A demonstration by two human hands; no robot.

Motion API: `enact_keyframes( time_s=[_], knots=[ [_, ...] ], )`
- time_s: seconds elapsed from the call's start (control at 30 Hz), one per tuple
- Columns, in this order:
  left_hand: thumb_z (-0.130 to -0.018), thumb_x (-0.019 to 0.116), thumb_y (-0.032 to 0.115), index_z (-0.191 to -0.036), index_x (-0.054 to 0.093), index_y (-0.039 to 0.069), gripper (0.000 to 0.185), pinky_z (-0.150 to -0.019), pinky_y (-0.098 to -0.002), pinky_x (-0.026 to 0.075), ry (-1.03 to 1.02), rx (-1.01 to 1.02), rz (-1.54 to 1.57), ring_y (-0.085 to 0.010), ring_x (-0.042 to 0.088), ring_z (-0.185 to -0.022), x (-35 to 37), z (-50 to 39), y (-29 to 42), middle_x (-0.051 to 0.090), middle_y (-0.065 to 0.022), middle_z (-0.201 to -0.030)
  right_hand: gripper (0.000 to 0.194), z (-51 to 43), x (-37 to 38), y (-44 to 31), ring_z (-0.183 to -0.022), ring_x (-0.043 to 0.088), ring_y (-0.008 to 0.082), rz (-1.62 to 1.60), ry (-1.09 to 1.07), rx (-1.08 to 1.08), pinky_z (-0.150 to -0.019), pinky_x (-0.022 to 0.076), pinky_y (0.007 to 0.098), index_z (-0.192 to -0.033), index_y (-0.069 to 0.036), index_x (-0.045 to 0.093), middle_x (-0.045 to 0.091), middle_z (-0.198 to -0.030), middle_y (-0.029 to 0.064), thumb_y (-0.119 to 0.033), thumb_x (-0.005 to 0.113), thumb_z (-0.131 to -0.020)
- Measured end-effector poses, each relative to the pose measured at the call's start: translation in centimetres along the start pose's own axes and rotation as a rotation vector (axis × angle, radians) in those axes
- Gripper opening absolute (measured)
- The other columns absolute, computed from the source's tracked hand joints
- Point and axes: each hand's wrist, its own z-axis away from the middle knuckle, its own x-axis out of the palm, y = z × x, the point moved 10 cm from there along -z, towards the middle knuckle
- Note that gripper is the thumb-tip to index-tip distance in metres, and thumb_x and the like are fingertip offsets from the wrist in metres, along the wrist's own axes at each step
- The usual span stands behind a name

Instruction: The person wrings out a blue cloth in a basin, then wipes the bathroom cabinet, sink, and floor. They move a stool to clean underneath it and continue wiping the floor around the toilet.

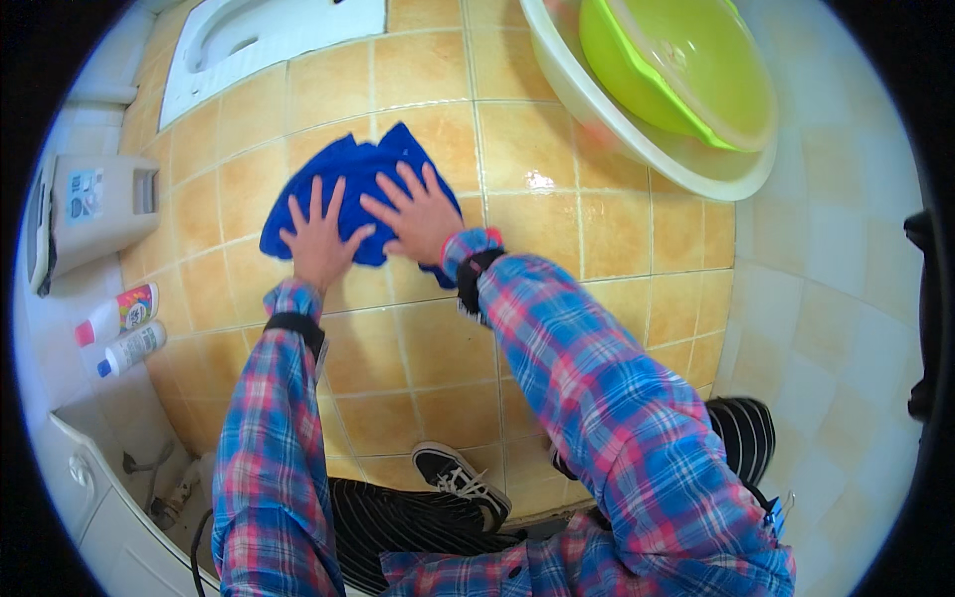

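Note:
A dark blue cloth [362,172] lies spread on the yellow-orange tiled floor [530,239], its edges uneven. My left hand [322,237] rests on its lower left part, palm down with the fingers spread. On the right part of the cloth, my right hand [418,216] is laid flat too, its fingers apart and pointing up and left. The two hands are close together but do not touch. Neither hand grips the cloth. The palms and whatever lies under the cloth are hidden.
A white squat toilet [298,26] is set in the floor at the upper left. Large basins, one white [634,142] and one green [634,97], stand upper right. On the left are a grey bin [104,216] and two bottles [134,307]. A shoe [455,474] is below.

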Motion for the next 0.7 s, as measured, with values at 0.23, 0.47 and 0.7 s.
enact_keyframes(
  time_s=[0.23,0.47,0.7],
  knots=[
    [-0.084,0.061,0.054,-0.144,0.042,0.029,0.068,-0.099,-0.0762,0.018,0.246,0.445,0.093,-0.0477,0.023,-0.139,1.0,-8.4,24.0,0.031,-0.0100,-0.154,0.077,13.2,-3.7,18.3,-0.140,0.021,0.0470,-0.031,0.141,0.373,-0.115,0.0173,0.0567,-0.150,-0.016,0.029,0.028,-0.153,0.0215,-0.040,0.064,-0.086],
    [-0.085,0.062,0.046,-0.142,0.046,0.020,0.064,-0.105,-0.0741,0.012,0.107,0.863,0.284,-0.0456,0.021,-0.141,5.4,5.5,44.5,0.034,-0.0141,-0.152,0.084,37.8,-2.7,20.6,-0.143,0.011,0.0477,0.053,-0.025,0.866,-0.115,0.0088,0.0583,-0.153,-0.009,0.021,0.015,-0.157,0.0233,-0.038,0.062,-0.086],
    [-0.081,0.066,0.048,-0.147,0.036,0.020,0.078,-0.105,-0.0708,0.016,-0.084,1.073,0.148,-0.0387,0.023,-0.142,7.6,11.0,39.0,0.031,-0.0101,-0.154,0.090,37.1,-0.6,13.7,-0.136,0.019,0.0576,-0.146,0.181,0.914,-0.108,0.0172,0.0674,-0.140,-0.002,0.038,0.026,-0.148,0.0322,-0.044,0.071,-0.068]
  ],
)
